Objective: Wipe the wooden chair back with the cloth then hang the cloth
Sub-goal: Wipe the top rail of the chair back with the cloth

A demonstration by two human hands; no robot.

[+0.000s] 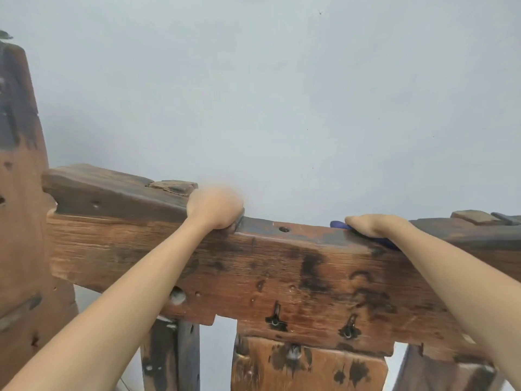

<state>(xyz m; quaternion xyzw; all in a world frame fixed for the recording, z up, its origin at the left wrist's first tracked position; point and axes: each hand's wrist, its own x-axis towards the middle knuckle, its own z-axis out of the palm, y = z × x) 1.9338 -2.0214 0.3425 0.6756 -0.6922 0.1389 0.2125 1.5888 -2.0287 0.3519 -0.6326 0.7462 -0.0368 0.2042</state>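
The wooden chair back is a thick, dark-stained top rail that fills the lower half of the view. My left hand rests over the rail's top edge, left of centre, with its fingers curled on the wood; it looks blurred. My right hand presses a blue cloth flat on the top edge further right. Only a thin blue strip of the cloth shows, at my fingertips and under my wrist. Both bare forearms reach up from the bottom corners.
A tall wooden post stands at the far left. Vertical slats hang below the rail with gaps between them. A plain pale wall lies behind the chair. Small raised wooden blocks sit on the rail at far right.
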